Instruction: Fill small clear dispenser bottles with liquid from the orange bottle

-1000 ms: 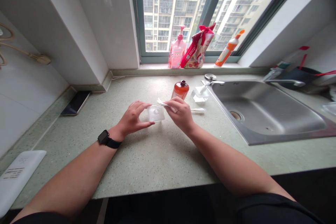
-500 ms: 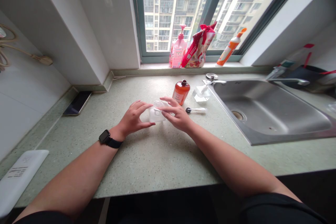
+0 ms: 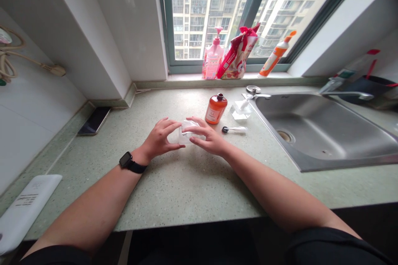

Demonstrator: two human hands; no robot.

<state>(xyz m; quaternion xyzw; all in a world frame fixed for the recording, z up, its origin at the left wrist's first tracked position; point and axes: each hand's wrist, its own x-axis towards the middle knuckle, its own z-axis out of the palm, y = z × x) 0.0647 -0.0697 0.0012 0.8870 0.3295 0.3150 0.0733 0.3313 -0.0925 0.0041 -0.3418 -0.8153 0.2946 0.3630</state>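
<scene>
A small clear, boxy plastic container [image 3: 184, 137] sits on the counter between my hands. The thumb and fingers of my left hand [image 3: 160, 137] curve round its left side, with a black watch [image 3: 126, 160] on that wrist. From the right, my right hand [image 3: 209, 137] has its fingers over a thin, crumpled-looking clear plastic piece [image 3: 190, 124] at the container's top; what exactly this is I cannot make out. Just behind stands an uncapped amber bottle [image 3: 216, 109] with a pale label. Beside it lies a black-collared white pump top [image 3: 234, 129].
A see-through item with a white spout [image 3: 241, 109] is near the steel sink [image 3: 326, 132]. On the sill are a pink pump bottle [image 3: 213, 62], a red bag [image 3: 239, 56] and an orange-white bottle [image 3: 276, 56]. A phone [image 3: 95, 121] and a white device [image 3: 29, 211] lie left.
My right fingers have shifted slightly over the clear plastic piece, the thumb a little lower and more apart. My left hand keeps its place round the container. The view has moved slightly.
</scene>
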